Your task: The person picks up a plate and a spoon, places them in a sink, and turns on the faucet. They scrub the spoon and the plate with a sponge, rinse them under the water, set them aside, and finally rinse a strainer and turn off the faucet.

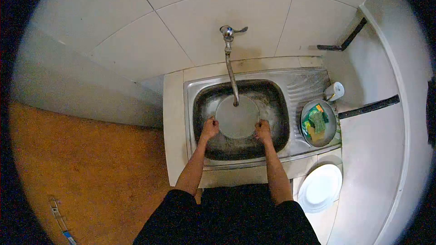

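Far left: orange-brown floor [91, 168], a wide bare stretch reaching the near edge, with one thin strip-like object [59, 220] at its near left, too small to identify. Next: pale counter strip [175, 127], bordering the left side of the steel sink [193, 109]. Left hand [210, 128]: fingers curled shut on the left rim of the grey plate [237, 117], close to the basin's left wall. Grey plate: round, held face up inside the basin, roughly central, its far edge right under the mouth of the tap [231, 72], which comes down from the tiled wall [218, 22]. Dark basin floor shows on all sides of the plate, widest on the near side. Right hand [263, 130]: fingers closed on the plate's right rim, with open basin between it and the right wall. Right of the basin: ridged drainboard [304, 86], bare at its far end. On its near end stands a metal bowl [330, 131] holding green and yellow sponges [316, 121]. A white cup [335, 90] stands just beyond the bowl, against the right wall. Near right: white plate [320, 188] on the counter corner, well apart from both hands.
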Available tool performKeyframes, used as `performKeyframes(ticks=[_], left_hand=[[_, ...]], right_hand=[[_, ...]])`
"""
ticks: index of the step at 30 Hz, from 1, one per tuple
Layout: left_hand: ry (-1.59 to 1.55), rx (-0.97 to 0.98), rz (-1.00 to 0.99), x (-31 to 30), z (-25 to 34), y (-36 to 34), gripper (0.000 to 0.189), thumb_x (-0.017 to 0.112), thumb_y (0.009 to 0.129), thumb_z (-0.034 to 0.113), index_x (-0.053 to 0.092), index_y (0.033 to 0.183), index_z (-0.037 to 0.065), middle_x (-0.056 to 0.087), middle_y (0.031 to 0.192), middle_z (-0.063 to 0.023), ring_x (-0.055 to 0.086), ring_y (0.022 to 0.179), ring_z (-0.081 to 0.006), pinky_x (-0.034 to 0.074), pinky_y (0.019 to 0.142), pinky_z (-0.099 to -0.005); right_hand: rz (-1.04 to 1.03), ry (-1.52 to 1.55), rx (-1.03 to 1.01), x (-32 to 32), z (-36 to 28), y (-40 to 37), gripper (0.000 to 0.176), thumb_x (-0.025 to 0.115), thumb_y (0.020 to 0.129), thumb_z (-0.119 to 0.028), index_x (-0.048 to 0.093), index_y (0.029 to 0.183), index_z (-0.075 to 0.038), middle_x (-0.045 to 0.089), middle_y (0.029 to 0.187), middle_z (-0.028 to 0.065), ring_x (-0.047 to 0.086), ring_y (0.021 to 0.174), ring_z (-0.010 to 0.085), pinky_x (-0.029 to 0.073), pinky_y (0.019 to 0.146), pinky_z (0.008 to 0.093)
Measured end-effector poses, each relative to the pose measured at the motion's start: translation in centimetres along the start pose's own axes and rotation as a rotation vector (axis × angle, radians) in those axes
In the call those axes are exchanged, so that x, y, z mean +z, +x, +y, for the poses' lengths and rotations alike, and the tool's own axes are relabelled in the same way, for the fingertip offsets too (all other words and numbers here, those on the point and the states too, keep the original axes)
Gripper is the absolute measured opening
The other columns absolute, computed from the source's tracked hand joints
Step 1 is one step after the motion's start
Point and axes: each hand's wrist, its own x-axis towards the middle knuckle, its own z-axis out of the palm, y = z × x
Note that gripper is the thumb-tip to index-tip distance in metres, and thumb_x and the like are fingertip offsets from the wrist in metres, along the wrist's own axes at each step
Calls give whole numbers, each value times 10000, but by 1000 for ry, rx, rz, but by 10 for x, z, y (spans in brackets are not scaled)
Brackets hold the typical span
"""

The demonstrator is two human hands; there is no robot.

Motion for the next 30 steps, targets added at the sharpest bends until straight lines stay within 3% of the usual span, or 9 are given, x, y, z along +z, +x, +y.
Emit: performKeyframes(ticks=[2,4,5,10,14,17,20,26,30], left_hand=[[-8,260,108,3,-7,-4,176,524,767,181,508,732,9,566,578,-148,570,519,-273,444,513,-371],[89,205,49,6,-14,0,185,530,764,190,517,748,6,566,574,-142,570,515,-263,448,515,-364],[189,151,-4,7,-17,0,197,536,762,199,525,764,2,567,569,-135,570,511,-253,452,516,-358],[126,199,137,20,0,-24,229,560,746,215,569,809,-4,568,569,-125,573,513,-245,462,550,-357],[-51,-83,-25,11,30,-36,217,572,722,197,594,789,-8,574,577,-117,578,502,-222,465,536,-351],[34,203,168,22,10,-30,218,598,696,195,602,757,-14,573,557,-115,580,487,-205,461,506,-343],[-73,-164,-32,6,30,-26,233,632,681,217,614,755,-3,567,528,-119,582,486,-210,463,524,-336],[212,-26,20,-19,39,-10,354,658,670,290,589,746,-50,589,543,-138,617,569,-240,478,586,-327],[261,-49,-78,-42,54,-12,429,676,649,318,559,791,-70,589,539,-136,618,588,-266,482,605,-353]], right_hand=[[36,-57,-50,7,15,4,224,465,816,-168,494,843,52,560,723,212,579,500,296,493,436,367],[501,-383,-614,-4,2,3,208,448,832,-154,483,845,51,570,699,202,538,377,257,468,355,336],[500,-383,-608,-7,-3,1,208,448,832,-154,483,845,51,570,699,202,538,377,257,468,355,336],[50,36,48,-42,-46,-12,190,491,790,-156,507,819,31,561,681,217,597,660,352,461,576,430],[87,-87,94,-50,-54,-9,179,520,756,-153,499,771,24,547,644,209,591,696,341,448,593,442],[100,165,104,-54,-67,-16,171,528,737,-148,505,757,20,530,612,202,569,603,322,429,543,438],[165,-170,-62,-45,-48,-8,153,530,722,-135,519,763,12,514,601,206,520,550,315,407,527,410],[50,235,-120,-23,-25,-24,154,499,774,-144,508,817,4,515,613,98,491,537,240,384,500,369],[-46,410,261,13,5,-26,169,486,797,-151,512,880,-6,535,746,78,510,704,211,405,595,340]])
